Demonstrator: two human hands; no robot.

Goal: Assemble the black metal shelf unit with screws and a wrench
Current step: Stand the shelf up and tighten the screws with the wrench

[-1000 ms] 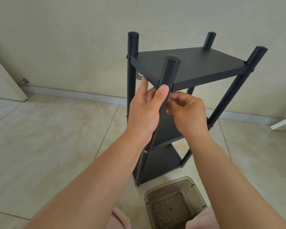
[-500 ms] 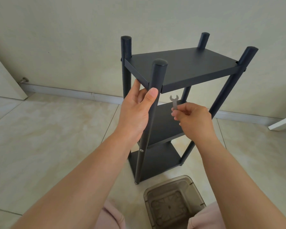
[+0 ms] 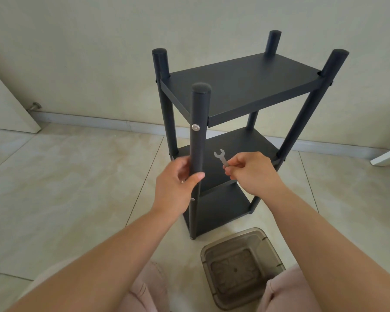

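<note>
The black metal shelf unit (image 3: 241, 86) stands upright on the tiled floor, with three shelves between round posts. My left hand (image 3: 178, 188) is wrapped around the near front post (image 3: 197, 143), level with the middle shelf. A silver screw head (image 3: 195, 127) shows on that post just under the top shelf. My right hand (image 3: 252, 171) pinches a small silver wrench (image 3: 221, 156) by its handle, open jaw up, in front of the middle shelf and a little right of the post. The wrench touches no screw.
A translucent brown plastic bin (image 3: 242, 267) sits on the floor right in front of the shelf, between my knees. A wall with a baseboard (image 3: 99, 120) runs behind. A white door (image 3: 7, 109) with a door stop stands at the left, a white panel edge (image 3: 387, 155) at the right.
My left hand slid down the front post from the top shelf corner, uncovering the screw. My right hand drew the wrench away from that corner and lowered it. The shelf now looks farther off.
</note>
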